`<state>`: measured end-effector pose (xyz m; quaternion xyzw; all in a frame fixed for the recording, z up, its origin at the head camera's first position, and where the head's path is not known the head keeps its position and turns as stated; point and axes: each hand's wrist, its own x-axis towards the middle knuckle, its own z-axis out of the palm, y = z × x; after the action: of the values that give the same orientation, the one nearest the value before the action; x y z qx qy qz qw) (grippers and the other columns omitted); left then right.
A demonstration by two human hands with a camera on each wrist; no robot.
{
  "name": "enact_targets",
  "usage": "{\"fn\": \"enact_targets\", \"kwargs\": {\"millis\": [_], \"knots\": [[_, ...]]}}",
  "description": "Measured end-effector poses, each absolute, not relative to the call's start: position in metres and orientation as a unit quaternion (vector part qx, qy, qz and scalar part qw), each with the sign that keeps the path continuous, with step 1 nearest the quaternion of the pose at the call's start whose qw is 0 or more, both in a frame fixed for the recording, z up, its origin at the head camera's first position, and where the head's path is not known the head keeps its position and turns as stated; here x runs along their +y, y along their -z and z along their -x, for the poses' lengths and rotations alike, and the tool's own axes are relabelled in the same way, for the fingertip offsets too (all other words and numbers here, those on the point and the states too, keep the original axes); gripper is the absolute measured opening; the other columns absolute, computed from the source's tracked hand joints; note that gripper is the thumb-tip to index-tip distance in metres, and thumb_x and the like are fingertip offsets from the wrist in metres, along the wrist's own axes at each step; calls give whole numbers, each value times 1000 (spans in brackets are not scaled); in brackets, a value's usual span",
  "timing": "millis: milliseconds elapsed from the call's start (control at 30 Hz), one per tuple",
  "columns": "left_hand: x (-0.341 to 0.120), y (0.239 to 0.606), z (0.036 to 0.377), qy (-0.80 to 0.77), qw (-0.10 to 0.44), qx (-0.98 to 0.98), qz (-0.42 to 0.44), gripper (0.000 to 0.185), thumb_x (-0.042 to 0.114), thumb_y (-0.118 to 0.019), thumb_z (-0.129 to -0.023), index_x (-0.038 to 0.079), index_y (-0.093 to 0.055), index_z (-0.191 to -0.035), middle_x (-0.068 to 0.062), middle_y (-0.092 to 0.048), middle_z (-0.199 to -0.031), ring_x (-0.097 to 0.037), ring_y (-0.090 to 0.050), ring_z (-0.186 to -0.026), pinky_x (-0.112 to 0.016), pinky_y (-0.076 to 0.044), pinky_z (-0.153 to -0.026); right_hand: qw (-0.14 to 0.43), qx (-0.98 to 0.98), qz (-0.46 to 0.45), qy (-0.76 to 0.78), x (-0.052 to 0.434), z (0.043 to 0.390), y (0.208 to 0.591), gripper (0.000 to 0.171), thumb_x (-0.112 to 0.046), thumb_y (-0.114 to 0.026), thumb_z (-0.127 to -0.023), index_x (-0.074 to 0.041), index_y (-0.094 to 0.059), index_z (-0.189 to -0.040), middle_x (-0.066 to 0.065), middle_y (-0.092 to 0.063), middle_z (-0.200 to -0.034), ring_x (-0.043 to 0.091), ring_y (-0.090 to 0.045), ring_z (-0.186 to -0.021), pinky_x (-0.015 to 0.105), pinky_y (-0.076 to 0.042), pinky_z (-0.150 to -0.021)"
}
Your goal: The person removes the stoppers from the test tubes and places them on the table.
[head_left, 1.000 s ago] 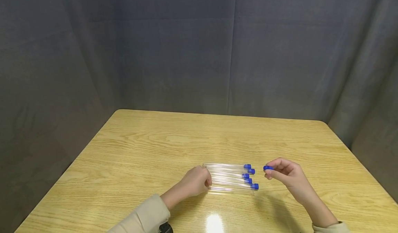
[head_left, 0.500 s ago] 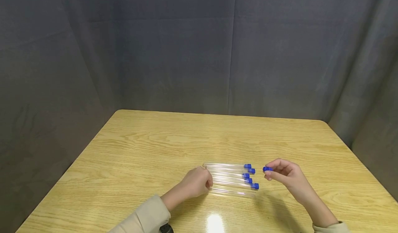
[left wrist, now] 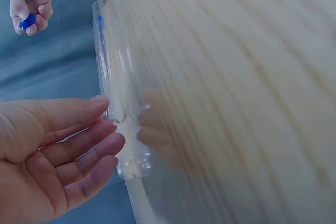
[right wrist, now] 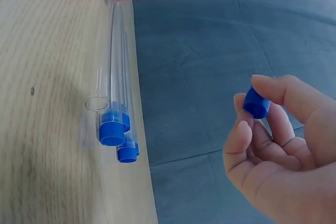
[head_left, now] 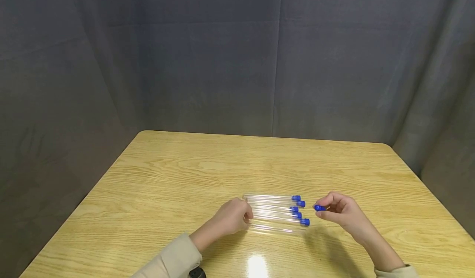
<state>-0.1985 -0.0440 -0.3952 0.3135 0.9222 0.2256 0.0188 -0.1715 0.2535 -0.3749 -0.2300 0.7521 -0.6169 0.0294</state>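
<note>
Several clear test tubes with blue caps (head_left: 305, 222) lie side by side in a row in the head view. At the near side of the row is an uncapped test tube (head_left: 278, 229), its open rim (right wrist: 98, 103) facing the right hand's side. My left hand (head_left: 233, 216) pinches this tube's rounded end between thumb and forefinger, as the left wrist view shows. My right hand (head_left: 343, 212) holds a loose blue cap (right wrist: 256, 103) between thumb and fingertips, raised above the table to the right of the tubes.
The tubes lie on a wood-grain table (head_left: 208, 170). Dark grey curtains (head_left: 208, 76) hang behind it and at both sides. A bright light reflection (head_left: 257, 265) shows on the tabletop near the front.
My right hand has come slightly nearer the body and turned the cap a little in its fingers. My left hand stays almost in place, and the uncapped tube has shifted slightly.
</note>
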Motion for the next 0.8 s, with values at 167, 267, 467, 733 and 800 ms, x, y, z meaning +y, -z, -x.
{"fn": "enact_targets", "kwargs": {"millis": [167, 267, 467, 733, 800], "knots": [[-49, 393, 198, -259, 30, 917, -304, 15, 2, -74, -69, 4, -69, -83, -1, -64, -80, -7, -58, -69, -17, -46, -61, 46, 752, 238, 613, 255, 172, 377, 13, 7, -56, -83, -3, -60, -91, 1, -60, -93, 11, -57, -80, 25, -50, -67], [-53, 393, 200, -281, 34, 912, -298, 15, 1, -73, -69, 3, -69, -83, -1, -64, -81, -7, -58, -68, -17, -45, -61, 52, 753, 243, 609, 256, 172, 378, 14, 6, -55, -84, 0, -58, -97, 1, -60, -94, 11, -57, -81, 26, -50, -67], [-58, 393, 202, -323, 40, 900, -289, 14, -3, -70, -68, 1, -69, -81, -3, -64, -80, -10, -59, -69, -16, -46, -61, 61, 769, 238, 590, 259, 171, 380, 14, 2, -56, -85, 3, -60, -98, -2, -61, -93, 10, -58, -79, 27, -51, -67], [-66, 390, 203, -384, 46, 879, -278, 7, -2, -71, -71, -1, -69, -77, -4, -64, -75, -12, -59, -67, -19, -47, -59, 78, 798, 206, 560, 261, 169, 383, 21, -1, -60, -82, 14, -54, -95, 7, -59, -89, 12, -59, -78, 29, -51, -67], [-67, 389, 203, -400, 53, 876, -265, 4, 0, -70, -73, -1, -68, -77, -3, -63, -74, -11, -58, -66, -20, -47, -58, 85, 808, 204, 546, 261, 170, 384, 23, 0, -60, -82, 17, -53, -95, 9, -59, -90, 12, -58, -79, 28, -51, -67]]}}
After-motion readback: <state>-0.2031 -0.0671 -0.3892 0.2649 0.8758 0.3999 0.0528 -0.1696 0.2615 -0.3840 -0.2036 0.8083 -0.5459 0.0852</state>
